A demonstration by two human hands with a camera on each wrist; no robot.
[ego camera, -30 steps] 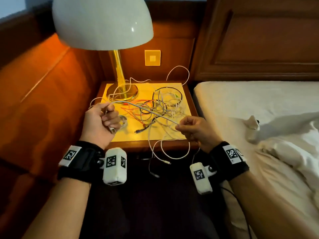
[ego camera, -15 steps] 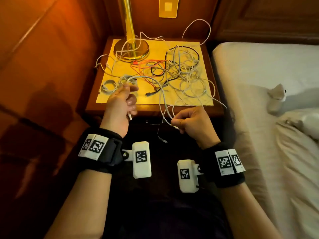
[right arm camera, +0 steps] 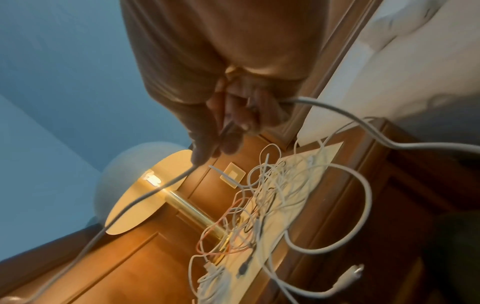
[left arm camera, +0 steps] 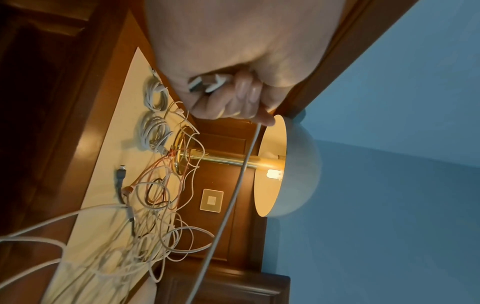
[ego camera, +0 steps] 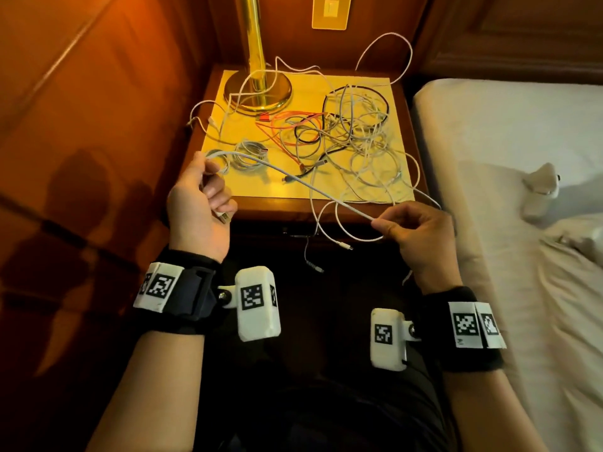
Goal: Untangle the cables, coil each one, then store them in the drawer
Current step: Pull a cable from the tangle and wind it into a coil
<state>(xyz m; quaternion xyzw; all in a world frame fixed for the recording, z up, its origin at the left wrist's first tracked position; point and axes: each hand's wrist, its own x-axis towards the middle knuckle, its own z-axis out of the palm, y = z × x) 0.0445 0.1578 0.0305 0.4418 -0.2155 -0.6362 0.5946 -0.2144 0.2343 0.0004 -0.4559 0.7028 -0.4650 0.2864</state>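
A bedroom is shown, perhaps in a hotel. A bed with white sheets is seen on the right, backed by a panelled wooden headboard. Beside it on the left, a wooden nightstand is set against wood-panelled walls. A brass lamp with a lit dome shade is stood at its far left corner, and a wall switch plate is mounted behind it.
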